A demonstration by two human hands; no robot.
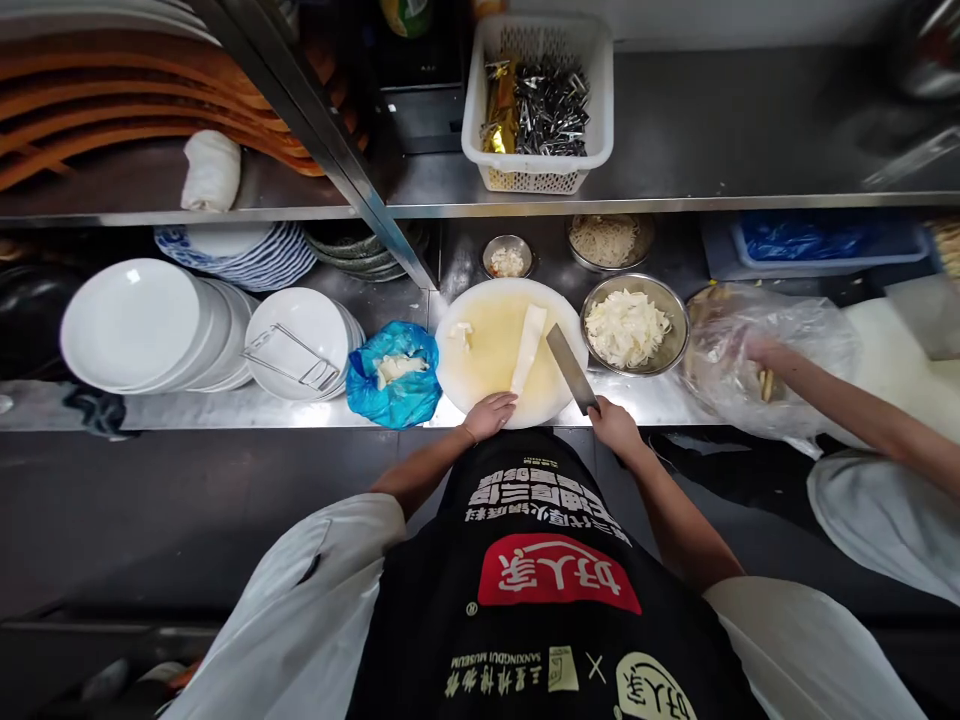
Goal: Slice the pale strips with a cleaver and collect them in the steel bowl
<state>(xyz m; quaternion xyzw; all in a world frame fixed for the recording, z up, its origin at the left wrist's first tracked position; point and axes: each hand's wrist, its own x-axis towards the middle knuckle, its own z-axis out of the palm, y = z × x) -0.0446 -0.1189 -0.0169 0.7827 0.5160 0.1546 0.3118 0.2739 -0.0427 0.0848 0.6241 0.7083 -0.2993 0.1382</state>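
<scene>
A long pale strip of food (pixel 529 347) lies on the round cutting board (pixel 484 370). My left hand (pixel 491 415) rests at the board's near edge, its fingers together at the lower end of the strip; whether they grip it is hard to tell. In my right hand (pixel 616 430) is the handle of a cleaver (pixel 571 370), its blade over the board, right of the strip and apart from it. A small pale piece (pixel 462 334) sits on the board's left side. Right of the board, a metal bowl (pixel 679 345) holds shredded pale food (pixel 627 328).
Left of the board are a blue bag (pixel 361 392) and stacked white plates (pixel 135 325). Behind it stand a small bowl (pixel 489 262) and a noodle bowl (pixel 649 240). A white basket (pixel 600 150) is on the shelf. At right, another person's arm (pixel 847 395) reaches into a clear bag (pixel 810 320).
</scene>
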